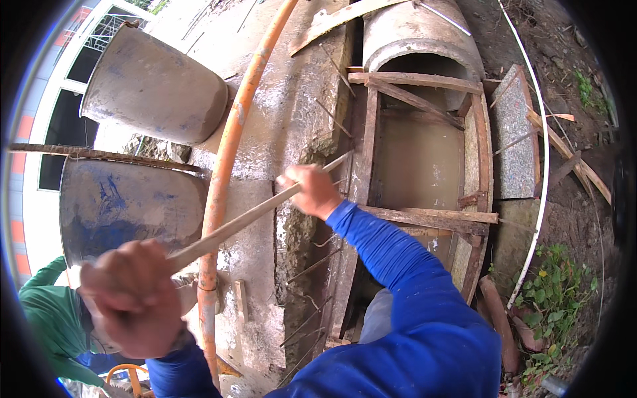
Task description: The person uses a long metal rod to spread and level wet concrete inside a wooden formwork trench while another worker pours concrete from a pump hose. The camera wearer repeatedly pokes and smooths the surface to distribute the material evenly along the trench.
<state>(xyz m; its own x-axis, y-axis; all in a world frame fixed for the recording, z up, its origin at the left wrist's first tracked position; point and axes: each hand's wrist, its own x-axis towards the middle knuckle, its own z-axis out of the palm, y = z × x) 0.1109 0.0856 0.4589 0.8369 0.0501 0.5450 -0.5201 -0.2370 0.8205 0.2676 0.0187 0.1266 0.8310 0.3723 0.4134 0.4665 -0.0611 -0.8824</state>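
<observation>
My left hand point(137, 298) grips the near end of a long wooden pole point(239, 224); the hand is large and blurred. Farther up the same pole, my right hand point(313, 189) is closed around it. The pole slants up to the right, across an orange hose point(234, 134) and the wet concrete slab point(293, 104). Its far end lies over the slab's broken edge, close to the wooden formwork point(368, 149). Whether that end touches anything cannot be told. Murky water point(418, 159) stands inside the formwork, in front of a concrete pipe point(423, 30).
Two large mud-stained drums, one upper point(154, 84) and one lower point(129, 204), stand at left. A co-worker in a green top point(54, 323) is beside my left arm. Rebar rods point(316, 266) stick out from the slab edge. A white pipe point(542, 199) curves along the right bank.
</observation>
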